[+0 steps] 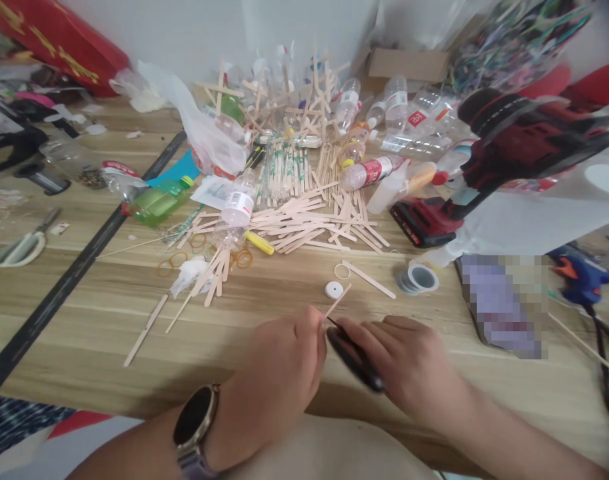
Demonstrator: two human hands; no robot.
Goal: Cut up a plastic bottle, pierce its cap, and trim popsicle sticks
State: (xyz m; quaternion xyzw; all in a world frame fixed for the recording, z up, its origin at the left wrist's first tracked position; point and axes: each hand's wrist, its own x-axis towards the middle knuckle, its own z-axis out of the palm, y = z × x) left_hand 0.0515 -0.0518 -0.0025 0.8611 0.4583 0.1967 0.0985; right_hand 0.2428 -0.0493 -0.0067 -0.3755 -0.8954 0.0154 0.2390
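My left hand, with a watch on its wrist, is closed around a thin wooden craft stick that points up and away. In my right hand is a black-handled knife. Its thin dark tip meets the stick right beside my left fingers, and my fingers partly cover it. Just beyond the hands lie a white bottle cap with a small hole, a pale ring and a loose craft stick. Another stick, notched or broken partway, lies to the left.
Behind is a pile of craft sticks with plastic bottles. A cordless drill, a tape roll, a phone and a blue glue gun are at right. Scissors and a green bottle lie at left.
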